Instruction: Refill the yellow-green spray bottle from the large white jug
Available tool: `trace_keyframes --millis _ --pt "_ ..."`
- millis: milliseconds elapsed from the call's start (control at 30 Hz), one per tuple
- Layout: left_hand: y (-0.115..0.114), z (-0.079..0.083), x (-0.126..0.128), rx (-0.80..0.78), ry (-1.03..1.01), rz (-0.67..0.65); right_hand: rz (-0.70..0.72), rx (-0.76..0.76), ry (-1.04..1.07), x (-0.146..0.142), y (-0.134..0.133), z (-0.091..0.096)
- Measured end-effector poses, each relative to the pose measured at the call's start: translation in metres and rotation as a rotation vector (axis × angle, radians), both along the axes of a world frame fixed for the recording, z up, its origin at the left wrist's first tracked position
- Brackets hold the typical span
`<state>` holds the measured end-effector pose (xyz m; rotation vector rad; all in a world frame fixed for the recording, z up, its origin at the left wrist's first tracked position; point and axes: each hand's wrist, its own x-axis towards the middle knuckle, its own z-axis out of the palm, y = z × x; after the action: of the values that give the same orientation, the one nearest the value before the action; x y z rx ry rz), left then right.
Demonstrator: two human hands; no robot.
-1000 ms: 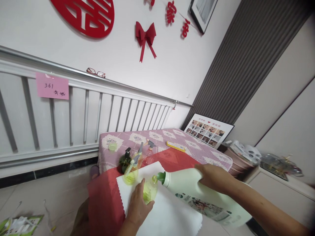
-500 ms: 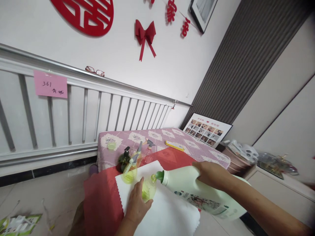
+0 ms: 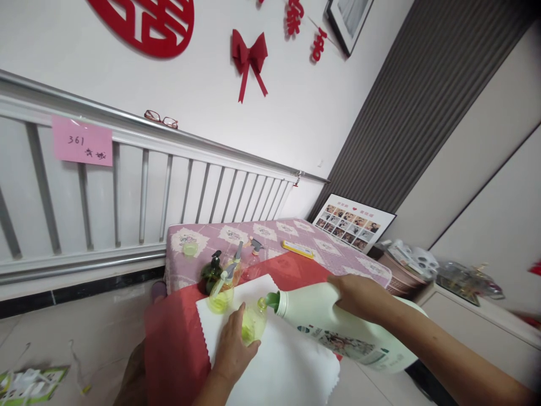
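My right hand point(image 3: 359, 298) grips the handle of a large white detergent jug point(image 3: 333, 330), tipped so its green spout meets the mouth of a small yellow-green bottle point(image 3: 253, 322). My left hand point(image 3: 232, 349) is wrapped round that small bottle and holds it on a white cloth point(image 3: 291, 366). Beside it stands a yellow-green spray bottle point(image 3: 222, 294) with its trigger head on. A dark green pump bottle point(image 3: 210, 274) and a clear spray bottle point(image 3: 253, 260) stand just behind.
A red cloth point(image 3: 173, 344) lies under the white one, over a pink patterned tablecloth point(image 3: 338, 256). On the table lie a yellow flat box point(image 3: 298, 248) and a small green cap point(image 3: 190, 248). White radiator railing point(image 3: 139, 192) behind; photo board point(image 3: 353, 221) and clutter to the right.
The view has drifted slightly up and left. Both hands keep their grips, with the jug still tipped against the small bottle's mouth.
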<state>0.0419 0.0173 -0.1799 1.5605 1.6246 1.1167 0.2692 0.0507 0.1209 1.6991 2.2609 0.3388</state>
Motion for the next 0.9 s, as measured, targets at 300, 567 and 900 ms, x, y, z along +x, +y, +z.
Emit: trace_keyframes --millis 300,567,900 --pt "-0.002 0.0012 0.0009 0.011 -0.007 -0.001 -0.002 -0.001 -0.011 -0.0017 -0.0011 0.0026" --pt "-0.0038 0.0025 0.0006 0.005 0.004 0.002 0.0 0.009 -0.047 -0.0049 -0.0005 0.0032" --pt "-0.0018 0.0026 0.0007 -0.001 0.007 0.0 0.004 0.01 -0.039 -0.003 -0.0001 0.0024"
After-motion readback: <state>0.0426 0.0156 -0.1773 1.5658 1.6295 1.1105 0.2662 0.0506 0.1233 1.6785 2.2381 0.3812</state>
